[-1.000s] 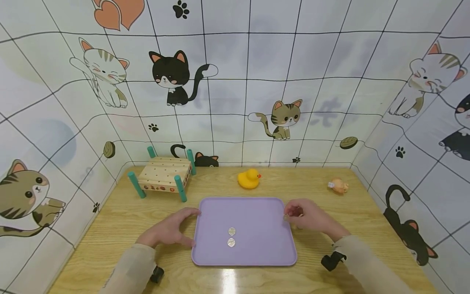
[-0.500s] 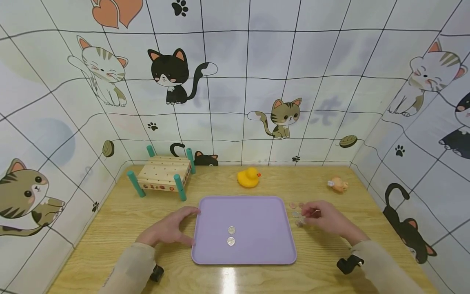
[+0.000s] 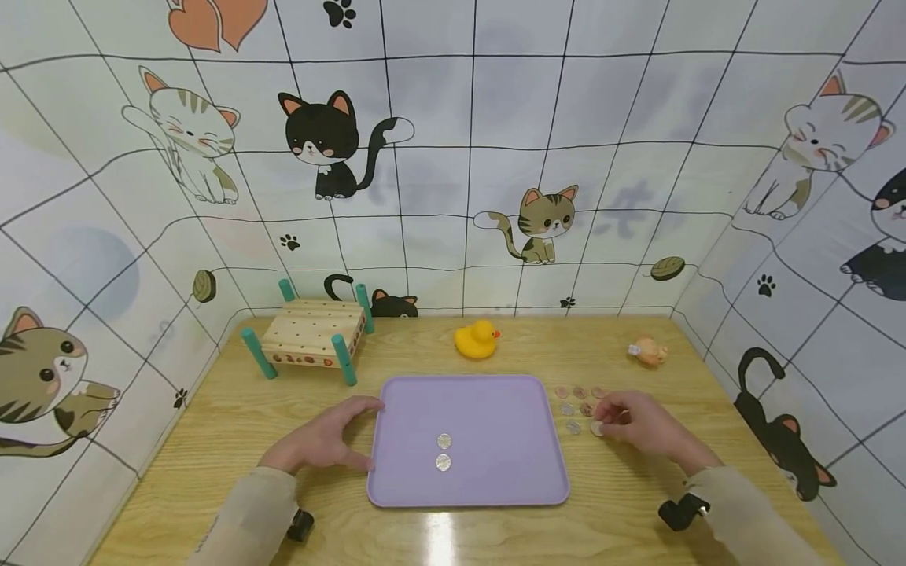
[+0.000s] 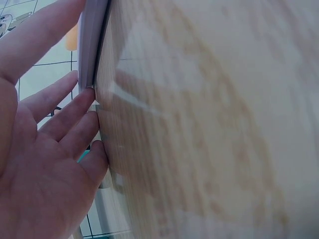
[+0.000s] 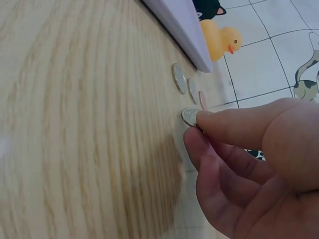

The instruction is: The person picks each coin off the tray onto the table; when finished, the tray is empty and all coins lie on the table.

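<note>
My right hand (image 3: pixel 640 424) pinches a silver coin (image 5: pixel 190 116) between thumb and index finger, near the tabletop just right of the tray. Around it lie several other coins, among them a silver coin (image 3: pixel 572 428) and a copper-coloured coin (image 3: pixel 561 392). On the lilac tray (image 3: pixel 495 440) two silver coins sit one in front of the other, the nearer coin (image 3: pixel 443 462) and the farther coin (image 3: pixel 443 441). My left hand (image 3: pixel 325 436) rests at the tray's left edge, thumb and fingers spread and fairly straight; the left wrist view shows fingertips against the rim.
Behind the tray stands a yellow rubber duck (image 3: pixel 476 339). A toy bed (image 3: pixel 314 330) with green posts is at the back left, and a small pinkish toy (image 3: pixel 647 351) lies at the back right. Cat-patterned cloth walls (image 3: pixel 439 181) enclose the wooden table (image 3: pixel 333 527).
My right hand has moved right, from the tray's right edge to the coins beside it, uncovering several of them, and now pinches a coin there. My left hand stays at the tray.
</note>
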`<state>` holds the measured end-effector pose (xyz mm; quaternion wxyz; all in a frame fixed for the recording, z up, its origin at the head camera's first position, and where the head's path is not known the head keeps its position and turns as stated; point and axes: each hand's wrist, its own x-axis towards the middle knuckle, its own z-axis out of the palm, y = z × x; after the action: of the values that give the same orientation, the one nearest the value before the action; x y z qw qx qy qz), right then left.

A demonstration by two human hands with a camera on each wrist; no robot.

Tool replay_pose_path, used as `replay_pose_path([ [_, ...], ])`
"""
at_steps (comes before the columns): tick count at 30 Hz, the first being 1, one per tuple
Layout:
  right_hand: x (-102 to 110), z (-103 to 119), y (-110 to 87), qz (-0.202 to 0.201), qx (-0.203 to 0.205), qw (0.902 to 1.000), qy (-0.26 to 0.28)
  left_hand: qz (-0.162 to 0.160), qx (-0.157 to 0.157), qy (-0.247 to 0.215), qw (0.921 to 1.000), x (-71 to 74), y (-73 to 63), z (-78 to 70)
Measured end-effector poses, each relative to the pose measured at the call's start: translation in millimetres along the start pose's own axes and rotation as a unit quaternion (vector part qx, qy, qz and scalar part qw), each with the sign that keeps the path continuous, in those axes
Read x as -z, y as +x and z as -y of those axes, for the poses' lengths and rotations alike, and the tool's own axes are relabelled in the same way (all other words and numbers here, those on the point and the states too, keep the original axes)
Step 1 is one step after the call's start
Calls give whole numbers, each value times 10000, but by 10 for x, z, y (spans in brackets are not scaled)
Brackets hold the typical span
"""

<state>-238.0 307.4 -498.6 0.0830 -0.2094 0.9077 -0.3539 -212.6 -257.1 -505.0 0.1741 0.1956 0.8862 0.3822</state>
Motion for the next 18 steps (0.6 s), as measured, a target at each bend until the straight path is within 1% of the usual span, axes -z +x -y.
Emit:
replay_pose_path([
  [5,-59,-17,20,-96,195,9995,-214,-12,-45,9,10000,-4,7,12],
  [7,-80,-17,28,-109,150,9993,-328,-12,-61,-13,10000,-4,7,8],
  [12,-107,-2,39,-132,-138,9985,-505,-3,-63,-8,10000,-6,3,-3],
  [18,-121,24,31,-221,-102,9977,-640,-6,-79,17,10000,-6,-2,-8],
])
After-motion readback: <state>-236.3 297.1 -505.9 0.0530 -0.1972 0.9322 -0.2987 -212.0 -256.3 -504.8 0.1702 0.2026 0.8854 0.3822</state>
